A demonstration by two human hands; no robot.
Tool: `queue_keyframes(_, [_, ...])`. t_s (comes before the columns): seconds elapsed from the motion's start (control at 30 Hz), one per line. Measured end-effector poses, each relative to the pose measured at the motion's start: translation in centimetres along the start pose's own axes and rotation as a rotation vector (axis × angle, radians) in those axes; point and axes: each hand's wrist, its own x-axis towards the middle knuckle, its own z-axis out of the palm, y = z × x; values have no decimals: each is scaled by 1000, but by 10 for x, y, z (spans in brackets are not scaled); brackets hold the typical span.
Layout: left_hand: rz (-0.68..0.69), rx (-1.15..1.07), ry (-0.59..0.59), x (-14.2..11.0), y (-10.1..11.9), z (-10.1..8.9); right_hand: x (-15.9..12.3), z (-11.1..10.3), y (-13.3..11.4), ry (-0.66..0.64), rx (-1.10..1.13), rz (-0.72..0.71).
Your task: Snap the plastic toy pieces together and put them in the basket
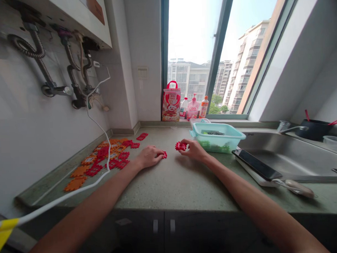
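Between the thumb and fingers of my right hand (194,150) is a red toothed plastic building piece (180,146), held a little above the counter. My left hand (150,156) rests low over the counter, its fingers closed on a small red building piece (164,154) that shows only in part. The two pieces are apart. To the left of my left hand lies a loose spread of flat notched pieces, some red (122,164) and some orange (75,183). One red piece (142,136) lies farther back, near the wall.
A turquoise plastic tub (235,139) with dark and green contents stands right of my right hand. Beyond it are a black phone (256,164) and a steel sink (291,151). A white cable (94,182) crosses the left pieces. Bottles (193,108) line the windowsill.
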Motion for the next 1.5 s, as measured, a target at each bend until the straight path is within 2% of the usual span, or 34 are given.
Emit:
queue_keyframes(0.03, [80, -66, 2, 3, 7, 6, 1, -1, -3, 43, 28, -8])
queue_keyframes(0.1, [131, -95, 47, 8, 13, 11, 2, 0, -12, 114, 71, -49])
queue_keyframes(0.2, [31, 4, 142, 10, 3, 2, 3, 10, -25, 144, 96, -103])
queue_keyframes(0.27, [-116, 102, 177, 7, -14, -14, 3, 20, -31, 55, 77, -109])
queue_keyframes(0.4, [-513, 268, 167, -13, -59, -47, 2, 34, -31, -213, -3, -76])
queue_keyframes(0.47, [-585, 290, 147, -24, -79, -56, 2, 32, -29, -269, -22, -50])
queue_keyframes(0.6, [-537, 279, 54, -32, -99, -51, -1, 18, -27, -311, -10, -50])
queue_keyframes(0.73, [-426, 287, -35, -23, -87, -37, -5, 9, -31, -326, -23, -96])
queue_keyframes(0.9, [-285, 215, 4, -8, -55, -17, -4, 8, -32, -318, -87, -171])
queue_keyframes(1.0, [-119, 92, 47, -4, -30, -4, -2, 7, -23, -215, -53, -141])
queue_keyframes(1.13, [127, -95, 40, -1, 7, 6, 1, 5, -14, -59, 92, -83])
queue_keyframes(1.2, [181, -148, 43, 1, 19, 9, 2, 8, -14, 2, 113, -79])
queue_keyframes(1.27, [118, -155, 76, 4, 20, 9, 1, 12, -18, 12, 110, -69])
queue_keyframes(1.33, [-47, -101, 136, 7, 8, 6, 0, 17, -22, -63, 88, -55])
queue_keyframes(1.43, [-332, 140, 201, 6, -27, -3, -2, 24, -28, -205, 28, -49])
queue_keyframes(1.5, [-517, 325, 180, -1, -56, -8, -2, 25, -30, -234, -1, -50])
